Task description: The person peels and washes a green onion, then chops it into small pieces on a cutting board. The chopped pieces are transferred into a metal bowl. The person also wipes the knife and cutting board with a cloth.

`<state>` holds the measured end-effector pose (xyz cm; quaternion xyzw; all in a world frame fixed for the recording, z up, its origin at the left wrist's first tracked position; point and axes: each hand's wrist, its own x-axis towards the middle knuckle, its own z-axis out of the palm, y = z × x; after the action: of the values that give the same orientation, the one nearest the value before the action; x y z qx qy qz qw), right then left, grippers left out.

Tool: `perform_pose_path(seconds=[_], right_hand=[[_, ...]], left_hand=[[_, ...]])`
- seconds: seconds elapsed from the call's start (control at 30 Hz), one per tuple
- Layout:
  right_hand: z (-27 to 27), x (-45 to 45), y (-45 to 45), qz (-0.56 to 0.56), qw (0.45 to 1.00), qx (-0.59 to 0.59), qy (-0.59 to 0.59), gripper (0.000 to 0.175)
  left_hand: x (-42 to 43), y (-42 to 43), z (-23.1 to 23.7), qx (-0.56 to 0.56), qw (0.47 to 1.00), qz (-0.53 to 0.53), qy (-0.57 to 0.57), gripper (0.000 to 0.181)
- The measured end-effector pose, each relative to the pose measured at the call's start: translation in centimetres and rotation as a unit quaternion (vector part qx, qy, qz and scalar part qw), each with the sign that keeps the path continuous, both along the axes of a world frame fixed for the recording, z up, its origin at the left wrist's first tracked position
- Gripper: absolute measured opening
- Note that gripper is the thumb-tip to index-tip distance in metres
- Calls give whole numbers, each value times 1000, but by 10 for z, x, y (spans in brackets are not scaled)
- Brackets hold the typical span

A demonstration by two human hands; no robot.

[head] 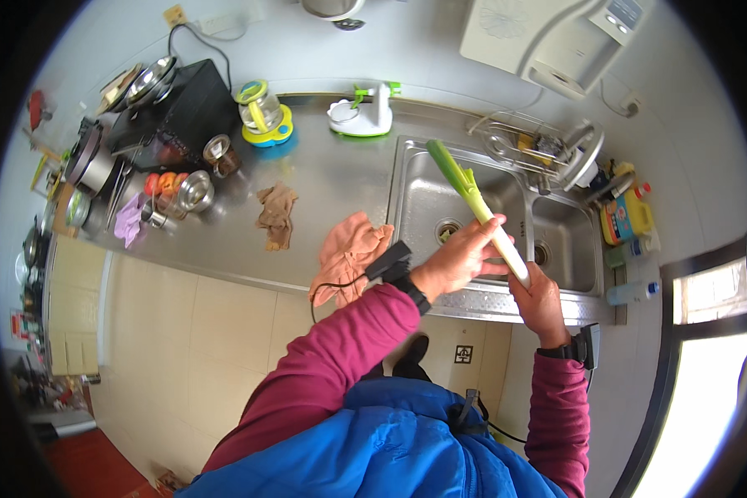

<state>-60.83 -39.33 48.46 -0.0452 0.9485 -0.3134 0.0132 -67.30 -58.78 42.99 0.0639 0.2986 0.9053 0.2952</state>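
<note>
A trimmed leek or large green onion slants over the stainless double sink, its green end towards the back and its white end near me. My right hand grips the white end at the sink's front edge. Partway up the white stalk, my left hand curls around it with some fingers spread. In the larger basin below, scraps of green lie in the drain. A salmon-coloured cloth hangs over the counter edge beside my left wrist.
A wire rack stands behind the sink. Bottles, including a yellow jug, line its right side. On the steel counter are a brown rag, a yellow-lidded kettle, a white-and-green hand-crank appliance and several bowls and fruits.
</note>
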Motion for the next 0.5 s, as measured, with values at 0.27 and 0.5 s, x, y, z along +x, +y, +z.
perform_pose_path(seconds=[0.27, 0.5], right_hand=[[-33, -35, 16, -1, 994, -105, -36, 24], [-27, -52, 30, 27, 981, -175, -80, 20]], left_hand=[[-4, -154, -70, -294, 915, 223, -161, 27], [-13, -159, -95, -423, 867, 222, -143, 36]])
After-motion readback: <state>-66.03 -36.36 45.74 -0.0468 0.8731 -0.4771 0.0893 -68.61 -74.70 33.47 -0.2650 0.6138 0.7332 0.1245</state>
